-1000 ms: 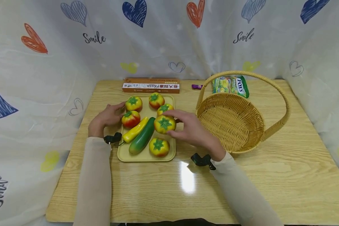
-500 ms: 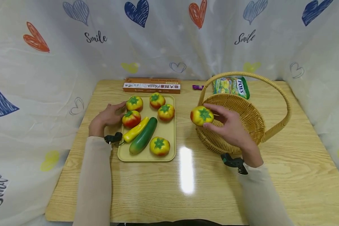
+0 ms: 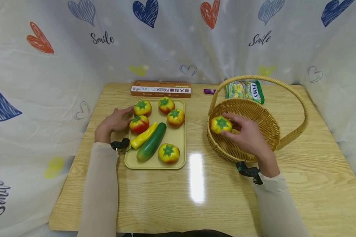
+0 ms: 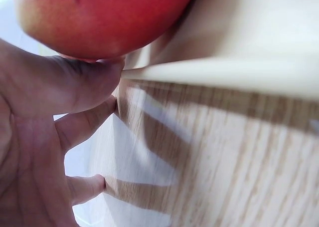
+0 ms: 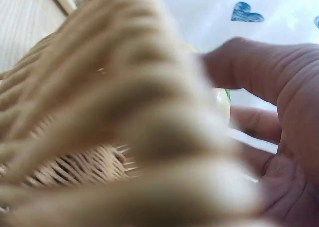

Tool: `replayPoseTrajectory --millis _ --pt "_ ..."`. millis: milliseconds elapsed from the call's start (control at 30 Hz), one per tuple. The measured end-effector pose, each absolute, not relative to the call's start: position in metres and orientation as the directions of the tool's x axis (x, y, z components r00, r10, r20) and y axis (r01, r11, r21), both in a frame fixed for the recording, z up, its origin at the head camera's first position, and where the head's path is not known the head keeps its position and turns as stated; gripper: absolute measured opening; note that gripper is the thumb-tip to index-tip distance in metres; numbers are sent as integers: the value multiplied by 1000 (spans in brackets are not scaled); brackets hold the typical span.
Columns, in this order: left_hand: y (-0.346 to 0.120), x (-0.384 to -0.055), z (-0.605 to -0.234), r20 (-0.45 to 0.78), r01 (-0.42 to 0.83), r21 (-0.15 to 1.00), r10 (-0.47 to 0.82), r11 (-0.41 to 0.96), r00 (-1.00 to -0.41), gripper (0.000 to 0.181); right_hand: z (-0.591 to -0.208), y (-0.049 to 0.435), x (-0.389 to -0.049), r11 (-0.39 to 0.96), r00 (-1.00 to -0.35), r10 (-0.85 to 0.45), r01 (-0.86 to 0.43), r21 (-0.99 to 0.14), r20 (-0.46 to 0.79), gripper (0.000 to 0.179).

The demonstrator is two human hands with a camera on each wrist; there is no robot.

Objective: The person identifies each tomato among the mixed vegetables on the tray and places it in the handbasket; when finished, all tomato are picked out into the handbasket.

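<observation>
In the head view my right hand [image 3: 247, 133] grips a yellow toy tomato [image 3: 221, 125] with a green star-shaped top, over the left side of the wicker basket [image 3: 269, 126]. In the right wrist view the blurred basket rim [image 5: 164, 117] hides most of that tomato. At the left edge of the yellow tray [image 3: 152, 166], my left hand [image 3: 115, 121] rests with thumb and fingertips by the rim, beside a red toy tomato [image 3: 139, 124]. The tray also bears several more tomatoes, a yellow pepper [image 3: 143, 135] and a green cucumber-like vegetable [image 3: 152, 142].
Behind the tray lies a long pasta box [image 3: 161, 89]. A small purple packet [image 3: 209, 91] and a green Fox's bag [image 3: 244, 91] lie at the back, the bag behind the basket. The tall basket handle [image 3: 296, 95] arches over its opening.
My right hand has carried the tomato from above the tray rightward to the basket, then lowered it inside the left rim. My left hand stays by the tray.
</observation>
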State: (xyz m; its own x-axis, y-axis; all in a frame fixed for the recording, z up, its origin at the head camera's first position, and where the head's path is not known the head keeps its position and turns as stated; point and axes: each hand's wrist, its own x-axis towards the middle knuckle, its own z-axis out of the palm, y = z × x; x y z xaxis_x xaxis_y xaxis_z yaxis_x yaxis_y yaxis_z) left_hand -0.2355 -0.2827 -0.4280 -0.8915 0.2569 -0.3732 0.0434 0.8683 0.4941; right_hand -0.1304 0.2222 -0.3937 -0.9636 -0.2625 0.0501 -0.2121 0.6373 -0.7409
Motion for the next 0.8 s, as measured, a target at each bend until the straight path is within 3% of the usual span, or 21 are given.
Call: replayPoseTrajectory --millis 233,467,667,800 --pt "-281 -236 -428 -387 19 503 245 864 -889 71 -400 223 -130 723 -969 -243 -155 -673 -37 68" --pt "-281 -234 -425 -386 15 500 238 866 -891 72 -398 224 -130 710 -970 -238 -143 -689 -44 69" --pt "-279 -234 -423 -390 13 503 241 864 -889 72 -395 220 -126 659 -968 -241 -211 -722 63 65" --pt "-278 -234 -423 -390 14 507 244 862 -888 72 -392 207 -120 543 -939 -287 -322 -775 189 58"
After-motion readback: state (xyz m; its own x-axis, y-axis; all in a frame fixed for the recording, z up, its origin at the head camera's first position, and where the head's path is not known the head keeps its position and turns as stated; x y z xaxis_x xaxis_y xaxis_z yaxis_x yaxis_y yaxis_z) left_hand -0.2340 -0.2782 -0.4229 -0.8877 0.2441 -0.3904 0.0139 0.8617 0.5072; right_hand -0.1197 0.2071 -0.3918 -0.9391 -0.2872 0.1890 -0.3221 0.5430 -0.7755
